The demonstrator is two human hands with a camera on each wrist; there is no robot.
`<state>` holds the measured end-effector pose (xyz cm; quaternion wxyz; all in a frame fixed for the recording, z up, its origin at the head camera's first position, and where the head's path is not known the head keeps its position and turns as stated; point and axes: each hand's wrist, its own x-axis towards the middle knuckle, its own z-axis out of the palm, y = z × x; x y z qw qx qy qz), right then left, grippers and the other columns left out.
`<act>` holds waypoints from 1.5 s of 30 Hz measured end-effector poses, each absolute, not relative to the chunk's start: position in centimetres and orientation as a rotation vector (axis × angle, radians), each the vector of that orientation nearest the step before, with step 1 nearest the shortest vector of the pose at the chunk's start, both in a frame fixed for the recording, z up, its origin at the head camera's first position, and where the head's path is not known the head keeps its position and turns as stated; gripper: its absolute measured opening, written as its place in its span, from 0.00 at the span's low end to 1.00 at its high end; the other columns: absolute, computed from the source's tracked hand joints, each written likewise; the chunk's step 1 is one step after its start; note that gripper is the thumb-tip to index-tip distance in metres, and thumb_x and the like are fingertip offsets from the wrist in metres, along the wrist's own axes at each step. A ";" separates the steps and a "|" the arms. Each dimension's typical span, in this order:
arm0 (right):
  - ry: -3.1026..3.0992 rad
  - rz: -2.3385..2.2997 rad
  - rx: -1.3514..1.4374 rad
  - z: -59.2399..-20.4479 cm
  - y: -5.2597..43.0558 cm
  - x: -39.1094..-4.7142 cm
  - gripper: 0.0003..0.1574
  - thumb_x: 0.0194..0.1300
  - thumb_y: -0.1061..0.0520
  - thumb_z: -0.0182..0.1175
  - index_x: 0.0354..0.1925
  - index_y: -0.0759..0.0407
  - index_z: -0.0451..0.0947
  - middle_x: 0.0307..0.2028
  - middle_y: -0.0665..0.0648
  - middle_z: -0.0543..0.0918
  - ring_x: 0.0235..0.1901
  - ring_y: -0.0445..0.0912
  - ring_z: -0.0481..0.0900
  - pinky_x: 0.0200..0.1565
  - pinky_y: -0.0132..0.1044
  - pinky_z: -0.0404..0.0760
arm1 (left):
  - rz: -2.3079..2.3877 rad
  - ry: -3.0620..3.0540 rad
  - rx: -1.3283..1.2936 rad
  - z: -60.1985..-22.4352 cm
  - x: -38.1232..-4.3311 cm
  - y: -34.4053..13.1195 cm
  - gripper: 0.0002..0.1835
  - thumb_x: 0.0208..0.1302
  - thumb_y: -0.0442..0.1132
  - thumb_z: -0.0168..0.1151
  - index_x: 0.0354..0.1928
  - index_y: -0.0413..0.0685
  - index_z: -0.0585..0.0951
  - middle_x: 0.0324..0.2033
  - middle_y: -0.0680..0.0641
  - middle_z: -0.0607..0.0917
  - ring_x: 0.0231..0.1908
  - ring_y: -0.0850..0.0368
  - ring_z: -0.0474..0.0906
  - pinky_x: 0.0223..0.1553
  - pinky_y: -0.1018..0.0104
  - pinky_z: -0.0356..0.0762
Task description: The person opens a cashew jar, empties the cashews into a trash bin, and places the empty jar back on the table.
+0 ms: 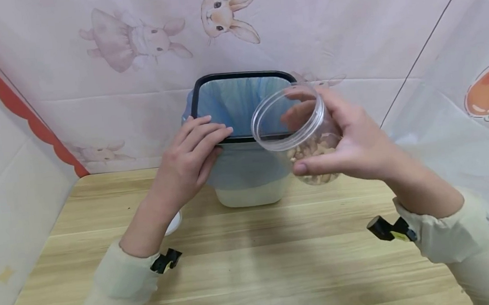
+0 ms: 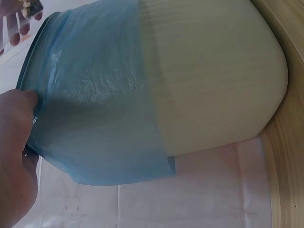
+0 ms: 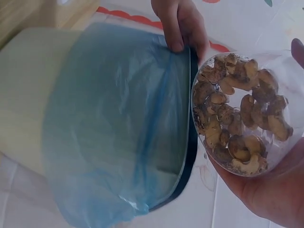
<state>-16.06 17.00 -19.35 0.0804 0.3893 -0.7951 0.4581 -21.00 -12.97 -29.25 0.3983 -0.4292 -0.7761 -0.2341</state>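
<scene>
A cream trash bin [image 1: 250, 196] stands on the table against the wall, lined with a blue plastic bag [image 1: 237, 165] folded over its black rim [image 1: 242, 74]. My left hand [image 1: 190, 152] grips the near left part of that rim, fingers over the top and thumb outside on the bag. In my right hand [image 1: 353, 137] is a clear plastic jar [image 1: 288, 142], lidless, tilted with its mouth toward the bin and overlapping the rim's right side in the head view. Tan and brown curved pieces like cashews [image 3: 251, 109] lie in the jar's lower part.
Part of a white round thing [image 1: 173, 223] shows on the wooden table [image 1: 253, 262] beside my left wrist. A pink wall covering [image 1: 150, 107] with rabbit drawings rises right behind the bin. Pale side panels [image 1: 15, 142] bound the table left and right.
</scene>
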 end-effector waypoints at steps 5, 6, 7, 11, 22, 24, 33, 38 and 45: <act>-2.374 1.545 1.162 -17.9 17.3 -17.1 0.56 0.44 0.72 0.76 0.70 0.56 0.65 0.53 0.64 0.79 0.45 0.53 0.85 0.38 0.42 0.87 | -0.588 -1.971 -1.086 -29.2 -20.9 -13.0 0.18 0.70 0.32 0.59 0.61 0.46 0.80 0.55 0.43 0.82 0.63 0.40 0.72 0.70 0.41 0.60; -2.375 1.572 1.156 -17.6 17.3 -17.3 0.55 0.45 0.72 0.76 0.69 0.56 0.66 0.54 0.65 0.78 0.45 0.53 0.85 0.37 0.42 0.87 | -0.588 -1.972 -1.086 -29.2 -20.9 -13.1 0.18 0.71 0.32 0.59 0.61 0.47 0.80 0.55 0.44 0.82 0.63 0.41 0.71 0.70 0.42 0.60; -2.380 1.574 1.148 -17.3 17.4 -17.5 0.54 0.45 0.72 0.76 0.69 0.56 0.66 0.54 0.66 0.78 0.44 0.54 0.85 0.37 0.42 0.87 | -0.588 -1.974 -1.087 -29.2 -20.9 -13.1 0.18 0.71 0.32 0.59 0.61 0.47 0.80 0.56 0.44 0.82 0.64 0.41 0.71 0.70 0.42 0.60; -2.461 1.462 1.071 -16.2 17.5 -18.5 0.52 0.47 0.70 0.76 0.69 0.56 0.66 0.54 0.63 0.79 0.46 0.53 0.84 0.44 0.39 0.86 | -0.591 -1.975 -1.092 -29.2 -20.9 -13.1 0.19 0.71 0.32 0.58 0.62 0.47 0.79 0.56 0.44 0.81 0.65 0.42 0.70 0.70 0.42 0.60; -2.659 1.184 0.899 -15.0 18.0 -21.2 0.53 0.50 0.59 0.78 0.70 0.48 0.64 0.51 0.55 0.82 0.48 0.49 0.82 0.48 0.31 0.82 | -0.613 -1.961 -1.109 -29.4 -21.1 -13.1 0.20 0.71 0.31 0.58 0.62 0.47 0.79 0.57 0.43 0.81 0.65 0.42 0.70 0.70 0.41 0.59; -2.686 1.155 0.869 -14.8 18.1 -21.6 0.55 0.50 0.57 0.79 0.71 0.47 0.63 0.51 0.55 0.82 0.49 0.51 0.82 0.47 0.32 0.82 | -0.622 -1.957 -1.109 -29.4 -21.1 -13.1 0.20 0.70 0.30 0.58 0.62 0.47 0.79 0.58 0.43 0.81 0.65 0.42 0.70 0.70 0.41 0.59; -2.747 1.062 0.769 -14.5 18.9 -22.9 0.59 0.48 0.52 0.80 0.73 0.44 0.61 0.55 0.57 0.80 0.54 0.53 0.79 0.51 0.41 0.81 | -0.631 -1.961 -1.096 -29.5 -20.9 -13.0 0.19 0.71 0.31 0.58 0.62 0.47 0.79 0.59 0.44 0.80 0.65 0.43 0.70 0.71 0.42 0.59; -2.769 1.038 0.727 -14.4 19.2 -23.4 0.60 0.48 0.50 0.81 0.73 0.41 0.60 0.57 0.59 0.80 0.55 0.53 0.77 0.50 0.43 0.81 | -0.634 -1.959 -1.096 -29.5 -20.9 -12.9 0.19 0.71 0.31 0.58 0.62 0.47 0.80 0.59 0.44 0.80 0.65 0.43 0.70 0.71 0.42 0.58; -2.787 0.945 0.706 -14.4 19.4 -24.2 0.61 0.44 0.48 0.82 0.72 0.41 0.61 0.58 0.59 0.78 0.58 0.53 0.75 0.56 0.53 0.78 | -0.643 -1.952 -1.098 -29.5 -20.9 -12.8 0.19 0.71 0.31 0.57 0.62 0.47 0.80 0.58 0.43 0.81 0.64 0.42 0.70 0.71 0.42 0.59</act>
